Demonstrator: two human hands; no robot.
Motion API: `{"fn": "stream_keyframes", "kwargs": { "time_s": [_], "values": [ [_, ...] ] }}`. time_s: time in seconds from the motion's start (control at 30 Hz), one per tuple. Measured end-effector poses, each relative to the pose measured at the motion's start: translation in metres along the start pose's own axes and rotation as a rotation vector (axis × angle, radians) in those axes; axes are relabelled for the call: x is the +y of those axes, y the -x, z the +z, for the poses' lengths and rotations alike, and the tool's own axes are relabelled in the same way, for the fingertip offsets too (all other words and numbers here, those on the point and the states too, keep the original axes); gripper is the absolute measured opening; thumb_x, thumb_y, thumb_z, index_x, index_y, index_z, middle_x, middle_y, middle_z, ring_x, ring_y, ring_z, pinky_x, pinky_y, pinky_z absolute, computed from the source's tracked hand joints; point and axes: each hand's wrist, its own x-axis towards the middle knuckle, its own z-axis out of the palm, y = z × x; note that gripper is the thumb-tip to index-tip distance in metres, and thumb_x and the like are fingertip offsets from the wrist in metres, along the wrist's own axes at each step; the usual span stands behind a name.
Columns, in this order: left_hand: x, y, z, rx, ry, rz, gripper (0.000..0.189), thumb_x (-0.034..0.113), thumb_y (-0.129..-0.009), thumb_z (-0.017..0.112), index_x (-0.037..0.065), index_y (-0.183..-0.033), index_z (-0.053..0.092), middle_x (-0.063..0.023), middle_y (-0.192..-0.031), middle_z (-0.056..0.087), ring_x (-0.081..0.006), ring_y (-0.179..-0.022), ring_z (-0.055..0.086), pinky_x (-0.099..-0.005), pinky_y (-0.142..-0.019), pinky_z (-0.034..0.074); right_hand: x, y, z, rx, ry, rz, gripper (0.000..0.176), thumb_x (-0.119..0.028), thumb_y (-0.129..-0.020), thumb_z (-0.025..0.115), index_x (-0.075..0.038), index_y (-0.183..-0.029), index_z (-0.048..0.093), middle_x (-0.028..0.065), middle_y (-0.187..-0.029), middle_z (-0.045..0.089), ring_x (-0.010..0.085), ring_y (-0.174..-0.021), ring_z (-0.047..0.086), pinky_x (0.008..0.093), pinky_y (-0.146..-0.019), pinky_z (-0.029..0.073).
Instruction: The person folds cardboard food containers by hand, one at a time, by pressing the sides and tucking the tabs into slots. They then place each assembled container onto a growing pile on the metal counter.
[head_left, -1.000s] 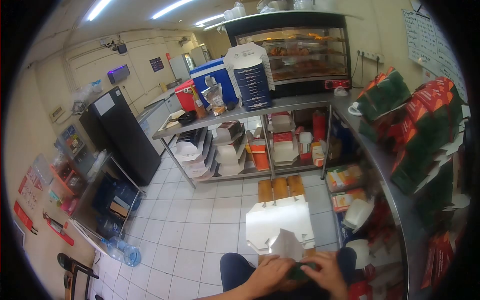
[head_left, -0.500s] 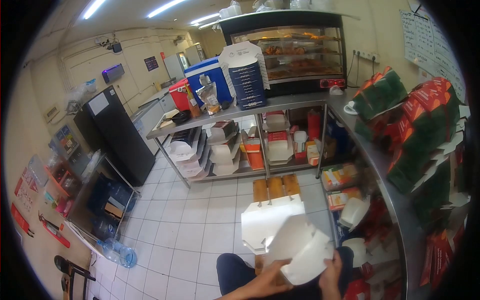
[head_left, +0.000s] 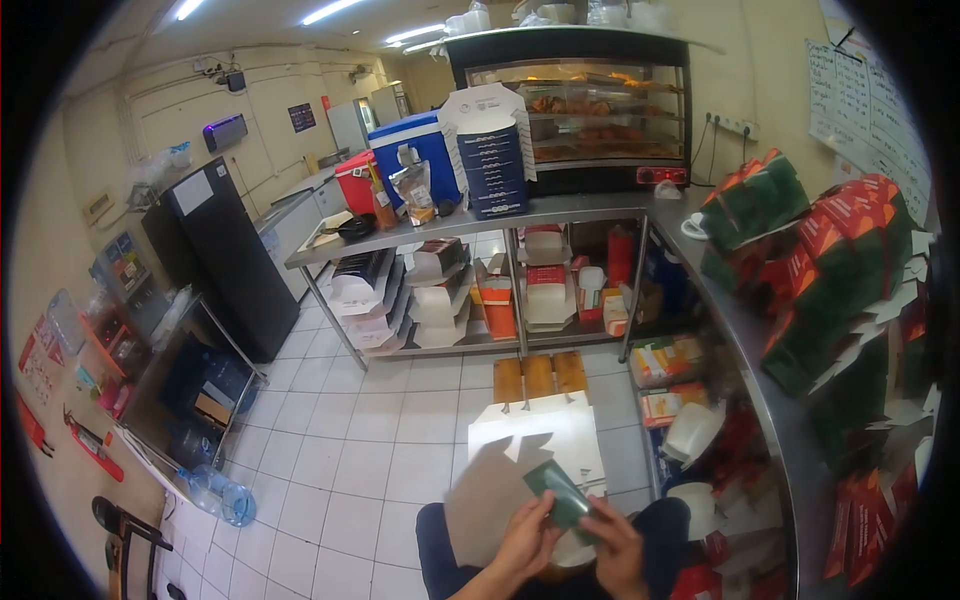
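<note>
A partly folded carton with a green outer panel point(head_left: 557, 494) is between my two hands, above my lap. My left hand point(head_left: 530, 540) grips its lower left side, and my right hand point(head_left: 614, 548) has its fingers closed on the right edge. Just beyond, flat white carton sheets point(head_left: 520, 430) lie on a wooden-slatted stool or bench point(head_left: 540, 375), with small dark marks along their far edge. The lower part of the held carton is hidden by my fingers.
Green and red folded cartons point(head_left: 850, 260) are piled on the metal counter point(head_left: 735, 340) at the right. Ahead stands a metal table point(head_left: 420, 232) with stacked cartons on its lower shelf, beside a glass food warmer point(head_left: 600, 115). Water bottles point(head_left: 225, 497) lie on the floor at left.
The carton in my hands has turned from its white inner face to its green outer face. Both hands have shifted slightly left, and the camera view has moved a little.
</note>
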Motion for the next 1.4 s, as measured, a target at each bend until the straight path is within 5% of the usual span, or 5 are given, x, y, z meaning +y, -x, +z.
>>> {"fn": "stream_keyframes", "kwargs": {
  "time_s": [0.23, 0.5, 0.8, 1.1, 1.4],
  "values": [
    [-0.026, 0.031, -0.002, 0.075, -0.304, 0.166, 0.033, 0.031, -0.105, 0.062, 0.007, -0.128, 0.059, -0.0066, -0.127, 0.063, -0.0234, -0.117, 0.061, -0.0423, -0.111, 0.034, -0.013, -0.001, 0.007, -0.104, 0.01, 0.117, 0.047, -0.02, -0.094, 0.073, -0.014, -0.139, 0.067, 0.0185, -0.15, 0.052, 0.0293, -0.14, 0.051, 0.0374, -0.122, 0.03],
    [0.0, 0.064, 0.053, 0.02, -0.84, 0.456, 0.027, 0.021, -0.107, 0.056, -0.002, -0.117, 0.067, -0.0013, -0.09, 0.064, -0.0057, -0.084, 0.055, -0.0221, -0.077, 0.047, -0.029, -0.002, 0.035, 0.273, -0.023, -0.048, 0.046, -0.014, -0.091, 0.078, -0.004, -0.134, 0.067, 0.0239, -0.139, 0.052, 0.0383, -0.122, 0.062, 0.0435, -0.101, 0.052],
    [0.032, 0.058, 0.017, -0.316, -1.006, 0.659, 0.026, 0.012, -0.097, 0.062, -0.002, -0.074, 0.059, -0.0105, -0.074, 0.06, -0.0226, -0.07, 0.054, -0.0338, -0.066, 0.041, -0.013, -0.025, -0.009, 0.212, -0.384, 0.14, 0.044, -0.03, -0.103, 0.063, 0.001, -0.135, 0.062, 0.0207, -0.147, 0.047, 0.0311, -0.137, 0.046, 0.0415, -0.114, 0.037],
    [0.036, 0.025, 0.025, -0.011, -1.244, 0.632, 0.024, 0.009, -0.091, 0.07, -0.001, -0.073, 0.057, -0.0042, -0.069, 0.048, -0.0144, -0.068, 0.044, -0.0298, -0.064, 0.035, 0.001, -0.023, 0.002, 0.579, -0.491, 0.268, 0.02, -0.001, -0.085, 0.079, -0.005, -0.102, 0.069, 0.0169, -0.137, 0.048, 0.0284, -0.13, 0.054, 0.0384, -0.11, 0.043],
    [0.039, -0.008, 0.025, -0.188, -1.131, 0.675, 0.017, 0.004, -0.079, 0.077, 0.002, -0.068, 0.063, -0.0044, -0.063, 0.048, -0.0195, -0.063, 0.044, -0.0346, -0.06, 0.031, -0.002, -0.023, -0.014, 0.035, 0.01, 0.152, 0.053, -0.02, -0.078, 0.091, -0.008, -0.124, 0.065, 0.0197, -0.138, 0.05, 0.037, -0.128, 0.057, 0.0426, -0.104, 0.05]
  ]
}}
